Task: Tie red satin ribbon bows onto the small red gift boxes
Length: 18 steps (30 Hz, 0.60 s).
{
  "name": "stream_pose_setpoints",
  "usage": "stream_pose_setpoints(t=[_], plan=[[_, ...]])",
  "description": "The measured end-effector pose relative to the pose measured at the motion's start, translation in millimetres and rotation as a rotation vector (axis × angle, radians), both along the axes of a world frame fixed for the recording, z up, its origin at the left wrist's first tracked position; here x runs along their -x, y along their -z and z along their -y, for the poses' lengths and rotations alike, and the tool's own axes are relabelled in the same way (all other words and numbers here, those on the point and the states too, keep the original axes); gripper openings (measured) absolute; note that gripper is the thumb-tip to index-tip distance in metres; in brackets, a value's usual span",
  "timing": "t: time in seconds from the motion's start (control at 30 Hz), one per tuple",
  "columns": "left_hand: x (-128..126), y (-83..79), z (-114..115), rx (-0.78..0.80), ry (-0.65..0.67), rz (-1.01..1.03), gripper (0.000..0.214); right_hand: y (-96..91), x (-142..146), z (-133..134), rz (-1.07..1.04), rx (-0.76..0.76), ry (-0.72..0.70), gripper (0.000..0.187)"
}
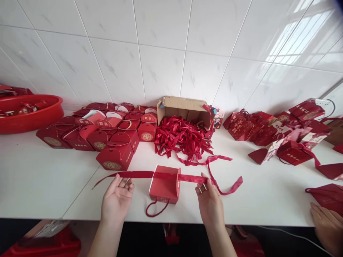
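A red satin ribbon (pixel 142 174) is stretched between my two hands, passing across a small red gift box (pixel 164 191). My left hand (pixel 118 194) pinches the ribbon left of the box, palm turned up, and a loose end trails beyond it. On the right side my right hand (pixel 209 196) pinches the ribbon between thumb and fingers. The box lies on the white table with a red cord handle (pixel 157 214) looping toward me. Another length of ribbon runs from the pile behind and curls near my right hand.
A tangled heap of red ribbons (pixel 184 137) spills from a cardboard box (pixel 184 103) against the tiled wall. Several closed red gift boxes (pixel 115 157) stand at left, near a red basin (pixel 29 117). More red boxes (pixel 294 153) lie at right, where another person's hand (pixel 328 225) rests.
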<state>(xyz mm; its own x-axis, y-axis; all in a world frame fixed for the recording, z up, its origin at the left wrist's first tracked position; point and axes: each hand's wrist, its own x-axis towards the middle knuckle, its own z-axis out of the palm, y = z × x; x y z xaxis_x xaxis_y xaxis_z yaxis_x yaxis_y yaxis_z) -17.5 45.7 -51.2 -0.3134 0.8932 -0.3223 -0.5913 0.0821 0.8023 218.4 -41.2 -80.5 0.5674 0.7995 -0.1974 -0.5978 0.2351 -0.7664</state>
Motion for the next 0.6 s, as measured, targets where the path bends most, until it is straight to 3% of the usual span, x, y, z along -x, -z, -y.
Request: stream_pose_setpoints(t=[0.17,0.3,0.5,0.6], plan=[[11,-9.5,-6,-0.035,-0.072,0.064,0.003,-7.9,-6,1,0.115,-0.011,0.074,0.011],[16,-26.6,-7,-0.166,-0.103,0.018,0.008,-20.0,-17,-6,0.272,-0.04,0.137,0.025],[3,-65.5,-7,-0.529,-0.021,-0.292,0.016,-57.5,-34,-21,0.63,-0.113,0.231,0.033],[-11,-82.7,-12,-0.631,-0.017,-0.358,0.016,-82.4,-36,-25,0.831,-0.168,0.225,0.029]])
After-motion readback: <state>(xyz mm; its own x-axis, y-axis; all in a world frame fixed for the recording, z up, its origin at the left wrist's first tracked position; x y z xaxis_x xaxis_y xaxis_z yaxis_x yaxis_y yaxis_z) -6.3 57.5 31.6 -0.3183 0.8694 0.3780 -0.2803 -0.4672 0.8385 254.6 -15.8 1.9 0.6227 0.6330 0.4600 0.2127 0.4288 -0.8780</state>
